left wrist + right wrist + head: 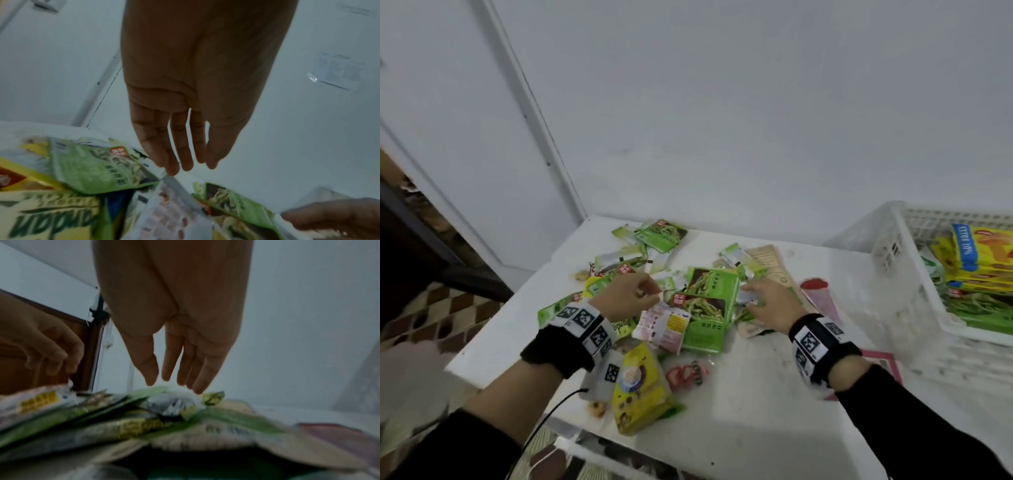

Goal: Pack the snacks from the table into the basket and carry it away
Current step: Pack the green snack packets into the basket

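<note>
Loose snack packets lie heaped on the white table (756,418). My left hand (650,291) hovers over the heap with relaxed fingers, and one fingertip (171,172) touches the upper corner of a pink-and-white packet (664,325). My right hand (751,294) reaches down with straight fingers onto a small silver-and-green sachet (174,402), just right of two green bean packets (705,294). Neither hand holds anything. The white plastic basket (893,246) stands at the table's right end, with yellow boxes (983,253) and green packets inside.
A yellow cookie bag (640,390) and a small red packet (688,375) lie near the front edge. A beige pouch (774,263) and a pink cone-print packet (822,298) lie between the heap and the basket. White walls stand behind the table; the left edge drops to tiled floor.
</note>
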{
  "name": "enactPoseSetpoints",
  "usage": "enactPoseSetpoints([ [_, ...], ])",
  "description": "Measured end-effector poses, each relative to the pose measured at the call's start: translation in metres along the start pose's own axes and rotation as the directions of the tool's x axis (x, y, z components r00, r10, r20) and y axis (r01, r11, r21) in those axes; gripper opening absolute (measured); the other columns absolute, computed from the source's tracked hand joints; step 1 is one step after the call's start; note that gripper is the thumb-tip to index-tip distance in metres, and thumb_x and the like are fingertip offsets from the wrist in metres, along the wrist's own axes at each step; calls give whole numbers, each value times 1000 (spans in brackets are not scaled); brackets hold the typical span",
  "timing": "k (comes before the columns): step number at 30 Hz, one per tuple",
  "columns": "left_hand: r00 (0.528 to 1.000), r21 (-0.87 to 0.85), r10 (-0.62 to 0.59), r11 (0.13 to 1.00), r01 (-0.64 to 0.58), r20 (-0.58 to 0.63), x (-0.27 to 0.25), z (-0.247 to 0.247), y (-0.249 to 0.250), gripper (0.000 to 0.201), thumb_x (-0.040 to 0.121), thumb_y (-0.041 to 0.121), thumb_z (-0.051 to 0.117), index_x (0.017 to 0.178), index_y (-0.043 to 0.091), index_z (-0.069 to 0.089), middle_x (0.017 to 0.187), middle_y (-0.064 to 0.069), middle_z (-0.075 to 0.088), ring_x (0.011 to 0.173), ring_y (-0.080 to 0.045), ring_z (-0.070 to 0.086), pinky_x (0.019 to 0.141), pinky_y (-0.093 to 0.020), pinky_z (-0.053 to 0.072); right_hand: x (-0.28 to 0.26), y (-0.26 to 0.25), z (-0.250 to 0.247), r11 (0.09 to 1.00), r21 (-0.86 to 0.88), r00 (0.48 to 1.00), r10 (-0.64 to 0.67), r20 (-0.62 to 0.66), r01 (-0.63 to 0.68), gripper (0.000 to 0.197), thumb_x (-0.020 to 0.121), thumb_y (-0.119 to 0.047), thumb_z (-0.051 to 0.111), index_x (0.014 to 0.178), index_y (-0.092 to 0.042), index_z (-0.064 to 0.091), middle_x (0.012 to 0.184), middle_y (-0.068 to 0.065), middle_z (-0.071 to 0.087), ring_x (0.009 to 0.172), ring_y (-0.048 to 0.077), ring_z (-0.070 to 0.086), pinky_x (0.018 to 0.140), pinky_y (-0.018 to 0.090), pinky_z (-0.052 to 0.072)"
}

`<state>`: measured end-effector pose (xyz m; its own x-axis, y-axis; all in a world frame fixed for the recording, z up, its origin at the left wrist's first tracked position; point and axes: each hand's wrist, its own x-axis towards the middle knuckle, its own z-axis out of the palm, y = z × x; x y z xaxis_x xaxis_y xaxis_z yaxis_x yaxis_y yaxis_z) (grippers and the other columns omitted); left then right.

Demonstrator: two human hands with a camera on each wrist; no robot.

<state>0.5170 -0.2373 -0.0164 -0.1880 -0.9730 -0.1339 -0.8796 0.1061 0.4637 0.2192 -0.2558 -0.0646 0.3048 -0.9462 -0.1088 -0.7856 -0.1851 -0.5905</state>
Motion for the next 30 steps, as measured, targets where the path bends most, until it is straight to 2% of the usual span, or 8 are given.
enactPoseSetpoints([
  [4,996,-95,93,991,-94,-12,3,15,-4,10,91,18,62,99,14,64,96,1,64,81,-3,59,66,-5,46,13,1,20,998,-68,1000,13,-9,-14,64,86,-30,68,142,-20,39,147,5,42,134,23,38,112,36,32],
  [7,989,-91,148,985,-145,23,21,19,7,13,90,20,63,102,14,64,95,4,64,77,-4,59,63,-8,44,9,3,26,991,-116,993,48,-105,-60,63,80,-34,72,134,-20,42,130,4,56,117,21,52,102,40,43],
  [11,966,-79,247,967,-240,79,63,5,46,17,91,20,62,107,14,62,97,3,66,74,-4,57,60,-7,43,-9,16,22,995,-68,986,64,-152,-75,52,76,-29,76,118,-24,47,114,-3,60,103,18,56,85,30,44],
  [16,924,151,352,915,-373,151,137,8,106,23,93,7,49,111,14,61,110,-3,65,95,-17,59,81,-26,46,-46,31,-4,989,45,968,147,-205,-141,36,85,-28,66,118,-23,52,103,-9,57,86,13,57,70,24,44],
  [20,860,376,239,823,-426,451,180,25,139,55,89,-6,47,139,16,46,141,-4,48,125,-20,48,90,-25,39,-83,43,-22,946,247,938,266,-223,-210,23,95,-25,55,117,-29,54,95,-8,65,78,12,64,61,19,48],
  [23,812,485,131,744,-460,569,196,45,140,59,90,4,55,145,18,38,149,-9,39,134,-25,40,103,-28,32,-110,49,-36,888,404,927,319,-197,-220,18,97,-20,52,113,-28,55,96,-3,67,76,13,66,59,21,53],
  [27,863,537,164,723,-435,478,196,60,136,30,89,17,58,119,12,55,124,-11,58,107,-27,57,89,-32,46,-142,55,-62,855,480,929,319,-189,-196,28,99,-17,48,119,-37,49,100,-3,66,79,19,68,61,30,54],
  [30,884,395,254,822,-411,392,195,49,136,24,86,23,67,101,11,53,99,0,55,89,-22,53,69,-29,42,-164,61,-94,820,552,939,294,-176,-153,39,91,-23,62,124,-37,47,101,1,64,78,24,68,57,32,53],
])
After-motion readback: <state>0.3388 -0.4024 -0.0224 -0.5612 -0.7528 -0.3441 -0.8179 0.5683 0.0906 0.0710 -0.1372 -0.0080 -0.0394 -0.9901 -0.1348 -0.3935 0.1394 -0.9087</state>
